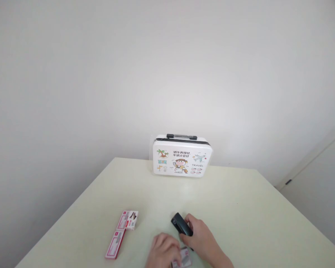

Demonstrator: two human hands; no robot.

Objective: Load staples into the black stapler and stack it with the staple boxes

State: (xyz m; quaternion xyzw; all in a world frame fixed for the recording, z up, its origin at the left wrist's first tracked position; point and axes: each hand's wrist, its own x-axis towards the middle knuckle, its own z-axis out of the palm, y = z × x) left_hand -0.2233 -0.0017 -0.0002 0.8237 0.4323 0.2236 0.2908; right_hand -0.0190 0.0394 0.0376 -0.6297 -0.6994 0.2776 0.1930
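right hand (pixel 202 234) is wrapped around the black stapler (pixel 181 224), nose sticking out past the fingers; left hand (pixel 162 250) pinches a small staple box (pixel 184 258) just below that grip. I'd keep the stapler steady, two more boxes (pixel 123 232) lie off left

A small white case (pixel 182 158), upper middle of the frame at the far edge of the counter (pixel 240 208), carried the word "TRAVEL" at its lower right under a little plane drawing. Two lines of Chinese characters ran across its top centre, probably a milk slogan, too small to read surely. Print on the red-and-white boxes (pixel 122 230) at lower left was illegible.
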